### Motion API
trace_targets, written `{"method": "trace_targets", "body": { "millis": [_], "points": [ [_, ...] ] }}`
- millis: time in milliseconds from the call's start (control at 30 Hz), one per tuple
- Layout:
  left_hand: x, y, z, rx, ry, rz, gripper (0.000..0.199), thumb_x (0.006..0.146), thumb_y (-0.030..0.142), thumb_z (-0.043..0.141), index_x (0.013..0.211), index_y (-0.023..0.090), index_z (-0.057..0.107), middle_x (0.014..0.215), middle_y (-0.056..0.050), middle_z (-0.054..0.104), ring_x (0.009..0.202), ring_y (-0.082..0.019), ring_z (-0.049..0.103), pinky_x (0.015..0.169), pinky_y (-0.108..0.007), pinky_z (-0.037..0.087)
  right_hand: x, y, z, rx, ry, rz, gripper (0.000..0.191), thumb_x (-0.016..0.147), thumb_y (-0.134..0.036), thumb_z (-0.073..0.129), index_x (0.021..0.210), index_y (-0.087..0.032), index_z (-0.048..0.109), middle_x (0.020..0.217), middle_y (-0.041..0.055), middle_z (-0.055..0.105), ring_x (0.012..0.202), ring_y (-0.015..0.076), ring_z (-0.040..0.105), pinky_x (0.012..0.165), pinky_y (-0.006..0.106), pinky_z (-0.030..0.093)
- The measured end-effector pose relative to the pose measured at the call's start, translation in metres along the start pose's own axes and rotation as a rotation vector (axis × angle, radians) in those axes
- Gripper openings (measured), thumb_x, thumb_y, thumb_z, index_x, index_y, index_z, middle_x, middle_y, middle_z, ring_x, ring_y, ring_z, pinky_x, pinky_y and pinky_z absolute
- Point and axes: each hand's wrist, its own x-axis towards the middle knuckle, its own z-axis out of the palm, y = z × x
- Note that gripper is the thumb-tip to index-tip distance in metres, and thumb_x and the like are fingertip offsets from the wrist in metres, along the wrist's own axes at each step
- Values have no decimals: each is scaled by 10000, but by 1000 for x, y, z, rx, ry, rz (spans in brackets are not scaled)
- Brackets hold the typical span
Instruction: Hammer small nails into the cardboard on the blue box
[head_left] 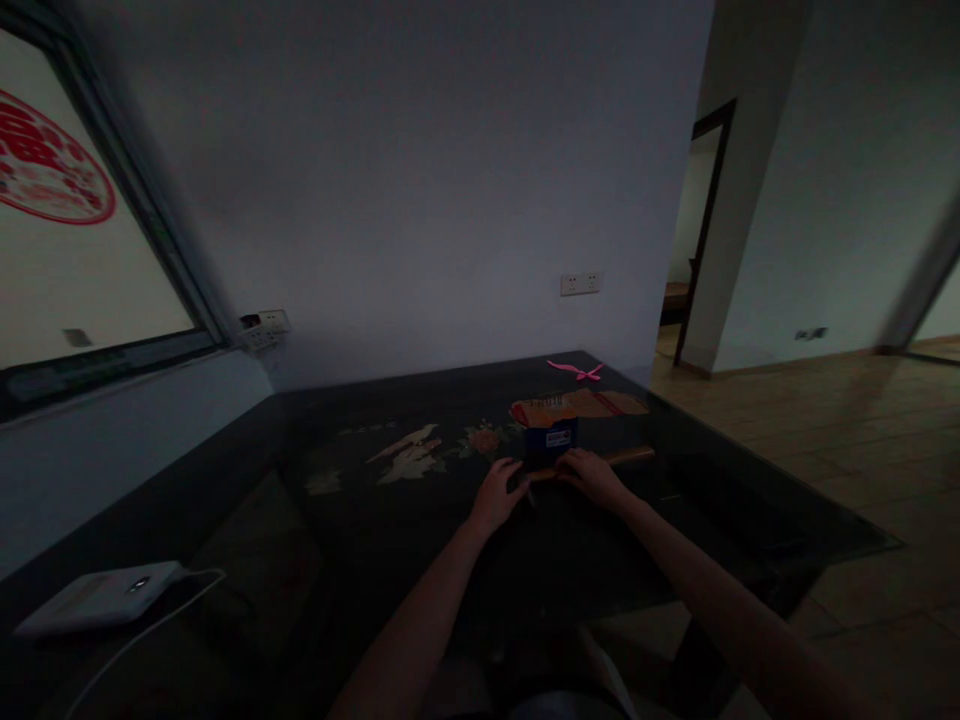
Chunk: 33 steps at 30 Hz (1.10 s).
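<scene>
My left hand (498, 494) is low over the dark table, its fingers curved and thumb apart from them. Beside that thumb is a thin, dim object (532, 496), too dark to name. My right hand (592, 476) has its fingers bent over a light-brown wooden stick (634, 456), which runs out on both sides of it. Just beyond both hands stands a small dark-blue box (551, 437) with a white label and orange colour at its top. The undersides of my fingers are hidden.
Behind the box lies a flat brown piece (607, 403) with a red stripe, and farther back a pink ribbon (581, 372). A white device (105, 598) with a cable is at the left. The black table (420, 560) meets the wall; its right edge borders the tiled floor.
</scene>
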Motion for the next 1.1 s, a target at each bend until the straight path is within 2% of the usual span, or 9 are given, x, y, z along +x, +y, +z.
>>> {"method": "trace_targets", "body": {
  "millis": [267, 567, 733, 833, 900, 933, 1000, 1033, 1100],
  "points": [
    [1, 1, 2, -4, 9, 16, 438, 805, 410, 545, 1184, 193, 588, 1276, -113, 501, 1174, -236, 487, 1022, -381, 374, 1, 4, 4, 17, 39, -31, 142, 832, -240, 533, 939, -203, 620, 1021, 84, 603, 977, 220, 530, 885, 367, 400],
    [-1, 6, 1, 25, -1, -11, 458, 830, 411, 497, 1215, 173, 562, 1299, -119, 490, 1195, -242, 469, 1030, -370, 364, 2, 9, 11, 60, 72, -28, 131, 825, -241, 543, 916, -205, 630, 969, 78, 612, 923, 223, 537, 828, 365, 431],
    [-1, 5, 2, -12, 19, -13, 418, 810, 382, 532, 1181, 195, 581, 1276, -107, 510, 1180, -232, 483, 1027, -367, 367, 0, 4, 4, 114, 165, 0, 167, 837, -295, 527, 954, -217, 617, 994, 88, 595, 964, 245, 526, 854, 404, 424],
    [3, 5, -1, -107, 76, -47, 353, 781, 330, 574, 1099, 185, 621, 1223, -108, 549, 1157, -228, 499, 1020, -370, 373, -7, -16, -5, 163, 242, 20, 182, 878, -283, 448, 929, -210, 607, 983, 97, 586, 967, 238, 534, 859, 393, 429],
    [7, 6, -7, -283, 135, -157, 291, 786, 304, 564, 1029, 164, 641, 1154, -113, 593, 1117, -226, 529, 995, -375, 395, -8, -41, -9, 218, 262, 3, 211, 896, -291, 413, 902, -210, 608, 971, 89, 593, 951, 214, 551, 839, 346, 446],
    [9, 7, -11, -424, 172, -236, 280, 804, 309, 537, 1015, 156, 640, 1135, -117, 606, 1099, -225, 543, 972, -375, 415, -6, -56, -9, 262, 265, -15, 219, 896, -306, 414, 886, -212, 611, 952, 79, 600, 930, 201, 562, 820, 323, 456],
    [12, 11, -21, -760, 257, -387, 314, 852, 346, 463, 1041, 151, 620, 1151, -119, 607, 1086, -218, 560, 922, -357, 453, 7, -89, -3, 543, 272, -18, 216, 878, -340, 449, 912, -208, 616, 957, 76, 615, 928, 197, 575, 812, 314, 463],
    [12, 12, -26, -928, 305, -432, 342, 868, 370, 434, 1075, 158, 604, 1177, -113, 597, 1095, -213, 558, 906, -339, 464, 17, -105, 2, 670, 290, 10, 231, 864, -355, 466, 961, -208, 615, 995, 80, 622, 959, 202, 575, 835, 322, 458],
    [10, 15, -35, -1236, 389, -458, 369, 869, 403, 440, 1143, 195, 574, 1223, -80, 575, 1129, -197, 538, 907, -300, 461, 43, -136, 18, 729, 320, 31, 335, 857, -376, 456, 1108, -189, 575, 1143, 110, 594, 1087, 213, 532, 927, 348, 413]
  ]
}}
